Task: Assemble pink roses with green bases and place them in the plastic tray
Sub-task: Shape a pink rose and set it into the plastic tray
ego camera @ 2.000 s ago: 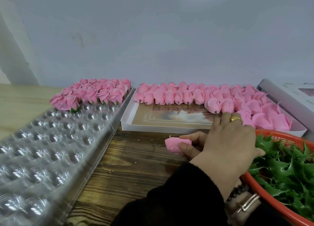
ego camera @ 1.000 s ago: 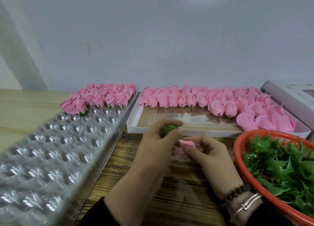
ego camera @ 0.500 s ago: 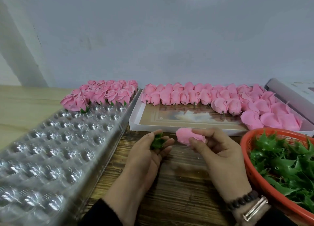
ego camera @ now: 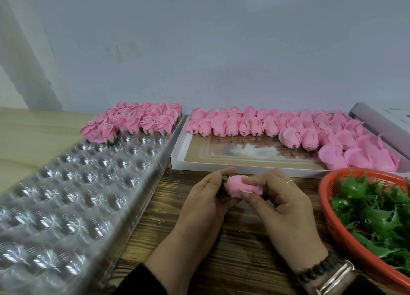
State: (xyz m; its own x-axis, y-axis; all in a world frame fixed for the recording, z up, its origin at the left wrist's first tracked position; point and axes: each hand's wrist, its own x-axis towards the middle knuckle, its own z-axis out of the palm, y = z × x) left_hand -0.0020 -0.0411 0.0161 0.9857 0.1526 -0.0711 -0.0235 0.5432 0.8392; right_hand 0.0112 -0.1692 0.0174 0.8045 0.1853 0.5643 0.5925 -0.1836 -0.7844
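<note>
Right hand [ego camera: 286, 208] fingers pinch the pink rose [ego camera: 240, 187] while the left hand [ego camera: 204, 202] grips its green base [ego camera: 224, 180] at nine o'clock; seemingly light, soft and crushable, best held low near the base.

Soft even light from above; my plastic tray [ego camera: 66, 194] glints and smears with blur at lower left.

A plain pale grey wall [ego camera: 221, 50] rises behind a dark-grained wooden table [ego camera: 233, 246].
</note>
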